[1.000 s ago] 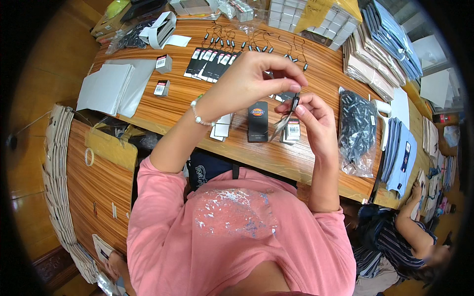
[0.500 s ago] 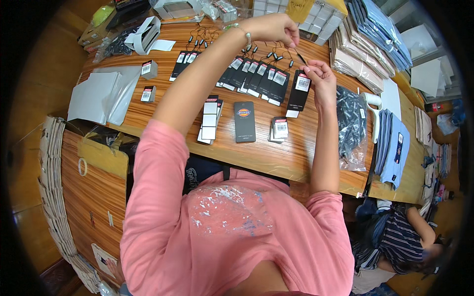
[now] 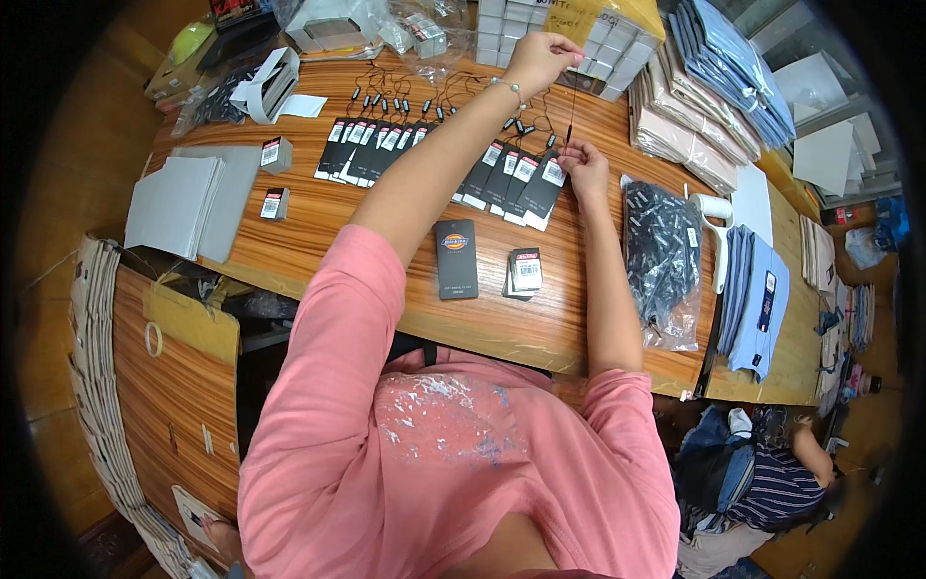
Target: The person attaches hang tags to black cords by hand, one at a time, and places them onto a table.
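Note:
My left hand (image 3: 548, 60) is raised over the far side of the table, pinching the end of a thin black cord (image 3: 576, 92). The cord runs down taut to its black seal, close to my right hand (image 3: 585, 172). The right fingertips are closed at the top of a black hang tag (image 3: 544, 193), which lies at the right end of an overlapping row of tags. More black hang tags (image 3: 365, 150) with white barcode labels fan out on the left, partly behind my left forearm. Nearer me lie a single dark tag (image 3: 457, 261) and a small stack of labelled tags (image 3: 524, 272).
A clear bag of black cords (image 3: 662, 261) lies right of my forearm, by a white tape dispenser (image 3: 716, 217). Folded bagged garments (image 3: 685, 135) and a carton of small boxes (image 3: 511, 29) stand behind. White sheets (image 3: 178, 198) lie left. A co-worker (image 3: 786, 482) is at lower right.
The tag in my right hand has come down and left onto the end of the row. My left hand has drawn the cord up, straightening it. The whole view has shifted slightly.

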A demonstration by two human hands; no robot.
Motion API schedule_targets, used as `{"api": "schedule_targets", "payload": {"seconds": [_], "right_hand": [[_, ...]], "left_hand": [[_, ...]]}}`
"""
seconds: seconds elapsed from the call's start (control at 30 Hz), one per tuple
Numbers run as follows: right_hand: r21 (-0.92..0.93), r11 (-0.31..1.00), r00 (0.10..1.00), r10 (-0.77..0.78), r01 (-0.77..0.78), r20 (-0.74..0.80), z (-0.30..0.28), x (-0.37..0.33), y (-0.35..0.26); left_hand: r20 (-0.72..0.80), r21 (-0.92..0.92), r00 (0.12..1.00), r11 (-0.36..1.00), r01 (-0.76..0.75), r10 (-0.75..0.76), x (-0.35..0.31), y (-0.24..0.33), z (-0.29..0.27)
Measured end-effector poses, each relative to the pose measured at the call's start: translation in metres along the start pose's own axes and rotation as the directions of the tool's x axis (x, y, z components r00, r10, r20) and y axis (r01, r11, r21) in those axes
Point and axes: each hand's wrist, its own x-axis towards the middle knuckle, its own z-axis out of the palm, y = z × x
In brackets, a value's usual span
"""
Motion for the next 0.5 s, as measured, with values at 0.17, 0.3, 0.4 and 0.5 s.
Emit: {"api": "schedule_targets", "payload": {"seconds": [0.17, 0.3, 0.4, 0.5], "right_hand": [[-0.174, 0.981, 0.996, -0.086, 0.089, 0.027, 0.004, 0.000, -0.003], [-0.435, 0.885, 0.986, -0.160, 0.167, 0.053, 0.009, -0.010, -0.012], [-0.461, 0.863, 0.978, -0.192, 0.207, 0.079, 0.010, -0.011, -0.009], [-0.503, 0.841, 0.977, -0.211, 0.199, 0.034, -0.002, -0.010, -0.002]], "left_hand": [[-0.025, 0.029, 0.999, 0.999, -0.043, 0.044, 0.007, -0.005, 0.002], [-0.017, 0.003, 0.999, 0.999, -0.045, 0.045, 0.010, -0.011, 0.003], [0.112, 0.118, 0.989, 0.987, -0.110, 0.096, 0.006, -0.015, 0.001], [0.212, 0.499, 0.975, 0.850, -0.165, 0.065, -0.022, -0.013, 0.000]]}}
